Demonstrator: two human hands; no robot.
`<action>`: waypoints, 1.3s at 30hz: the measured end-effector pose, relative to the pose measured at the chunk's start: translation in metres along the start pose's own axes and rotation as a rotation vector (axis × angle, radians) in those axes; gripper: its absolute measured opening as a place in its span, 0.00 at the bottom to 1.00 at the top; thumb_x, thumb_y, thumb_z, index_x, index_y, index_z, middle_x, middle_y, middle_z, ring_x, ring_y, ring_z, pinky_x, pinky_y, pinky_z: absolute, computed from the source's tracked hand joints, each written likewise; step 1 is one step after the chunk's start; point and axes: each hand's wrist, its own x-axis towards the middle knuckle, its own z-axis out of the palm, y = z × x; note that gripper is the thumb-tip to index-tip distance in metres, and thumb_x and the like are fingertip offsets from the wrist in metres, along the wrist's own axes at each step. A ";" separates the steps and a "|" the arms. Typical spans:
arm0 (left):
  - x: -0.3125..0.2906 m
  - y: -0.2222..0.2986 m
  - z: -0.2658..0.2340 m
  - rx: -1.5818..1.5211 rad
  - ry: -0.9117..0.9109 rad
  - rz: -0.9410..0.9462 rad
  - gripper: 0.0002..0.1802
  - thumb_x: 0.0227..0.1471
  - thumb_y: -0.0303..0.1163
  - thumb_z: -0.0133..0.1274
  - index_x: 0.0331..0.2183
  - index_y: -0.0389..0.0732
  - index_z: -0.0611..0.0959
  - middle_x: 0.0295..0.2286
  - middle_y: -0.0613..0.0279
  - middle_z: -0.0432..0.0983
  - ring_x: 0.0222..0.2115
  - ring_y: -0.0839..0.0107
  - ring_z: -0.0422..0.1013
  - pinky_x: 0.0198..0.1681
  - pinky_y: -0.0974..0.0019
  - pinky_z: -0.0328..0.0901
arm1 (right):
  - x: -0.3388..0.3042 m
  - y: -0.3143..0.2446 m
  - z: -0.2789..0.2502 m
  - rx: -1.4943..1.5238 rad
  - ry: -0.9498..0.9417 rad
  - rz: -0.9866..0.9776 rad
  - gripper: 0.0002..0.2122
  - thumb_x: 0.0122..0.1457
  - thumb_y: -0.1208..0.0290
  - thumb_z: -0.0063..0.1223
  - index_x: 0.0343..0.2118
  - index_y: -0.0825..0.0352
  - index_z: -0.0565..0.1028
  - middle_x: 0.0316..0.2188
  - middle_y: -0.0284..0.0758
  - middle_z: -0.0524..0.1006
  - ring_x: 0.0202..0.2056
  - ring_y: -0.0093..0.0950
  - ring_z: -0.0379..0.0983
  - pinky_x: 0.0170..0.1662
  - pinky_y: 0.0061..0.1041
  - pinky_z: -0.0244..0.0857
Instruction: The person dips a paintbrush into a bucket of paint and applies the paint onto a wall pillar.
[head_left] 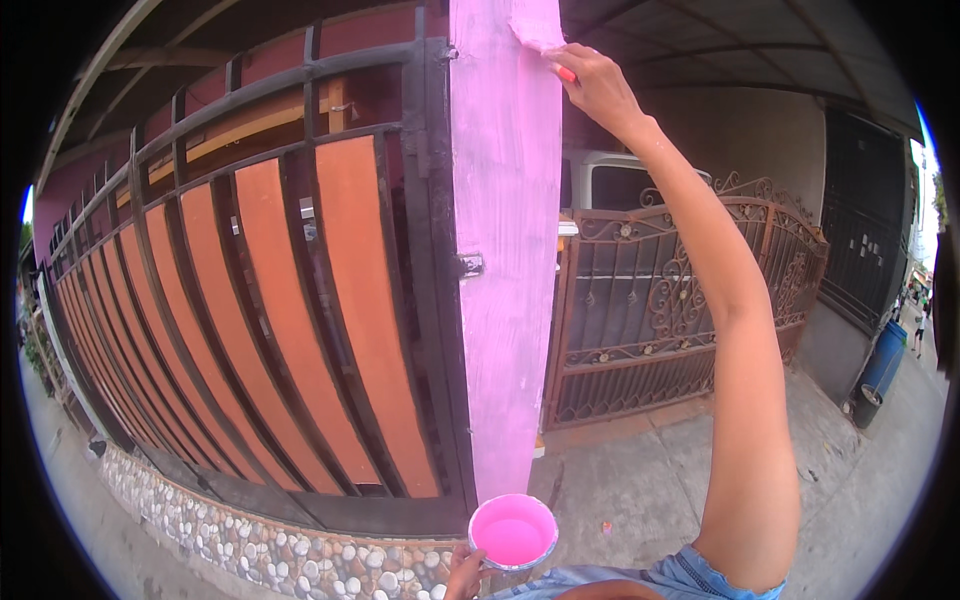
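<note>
My right hand [600, 88] is raised high, its fingers closed round the orange-red handle of a paintbrush [537, 36]. The brush's pink-coated bristles touch the upper part of a pillar [508, 200] streaked with pink paint, paler in places. Low down in front of me, my left hand [466, 575] grips the rim of a small round tub of bright pink paint [513, 532], with the thumb over the edge. The tub is held upright, below the pillar's foot. Most of the left hand's fingers are hidden by the tub.
A black metal gate [440, 250] with orange slats adjoins the pillar on the left, above a pebbled wall base [290, 545]. Brown ornate gates [680, 290] stand to the right, with a vehicle [620, 190] behind. A blue barrel [882, 360] is farther right on concrete paving [640, 480].
</note>
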 end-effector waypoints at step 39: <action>0.029 0.028 -0.017 0.268 0.037 0.137 0.21 0.50 0.38 0.57 0.42 0.47 0.66 0.32 0.61 0.65 0.38 0.67 0.68 0.40 0.50 0.67 | 0.055 -0.009 -0.068 0.075 -0.168 0.141 0.09 0.51 0.76 0.56 0.36 0.68 0.78 0.29 0.46 0.78 0.30 0.42 0.75 0.35 0.29 0.68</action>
